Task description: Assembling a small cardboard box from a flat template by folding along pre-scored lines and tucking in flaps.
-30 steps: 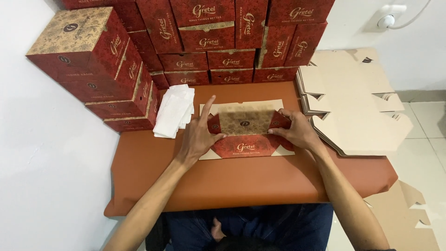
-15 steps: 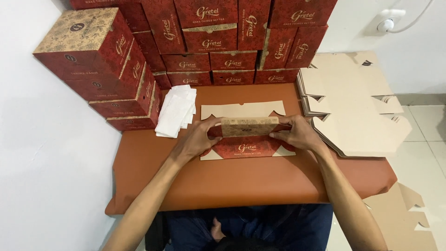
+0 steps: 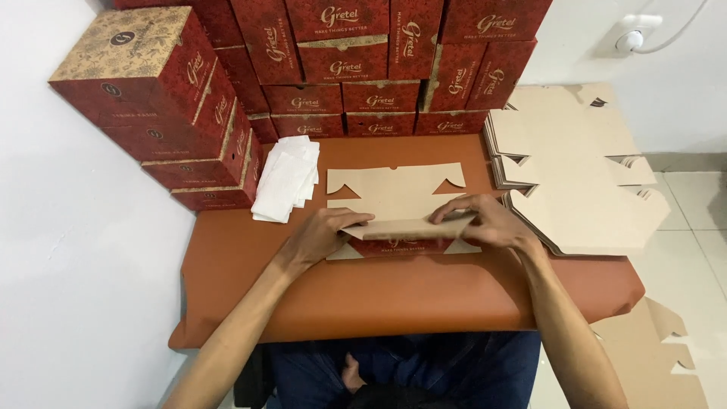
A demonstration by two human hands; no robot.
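Table: a low table (image 3: pixel 227 303) with an orange-brown top stood against the white wall, and it carried almost everything in the view.
Wall of boxes: many finished red boxes (image 3: pixel 363 53) with gold ornament were stacked at the far edge of the table, in several rows.
Left stack: a second pile of red boxes (image 3: pixel 151 98) stood at the far left corner, and the top one showed a brown patterned lid.
Flat blanks: a thick pile of unfolded brown cardboard blanks (image 3: pixel 575 167) lay on the right end of the table and hung a little over its edge.
Blank on floor: one more cut blank (image 3: pixel 651 341) lay on the floor tiles at the lower right.
Work piece: the flat box blank (image 3: pixel 394 193) lay in the middle of the table, plain brown side up, between the two hands. Its near flap was folded up and back, so a red printed strip showed under the fold.
White papers: a small pile of white folded sheets (image 3: pixel 286 178) lay just left of the work piece, near the left stack.
Left hand: the left hand (image 3: pixel 322 235) was half closed, the fingers pressed on the left end of the folded flap and the thumb was on top of it.
Right hand: the right hand (image 3: pixel 492 223) was also half curled, palm down, and it gripped the right end of the same flap with fingers on the fold.
Wall socket: a white socket (image 3: pixel 632 39) with a cable sat on the wall at the upper right.
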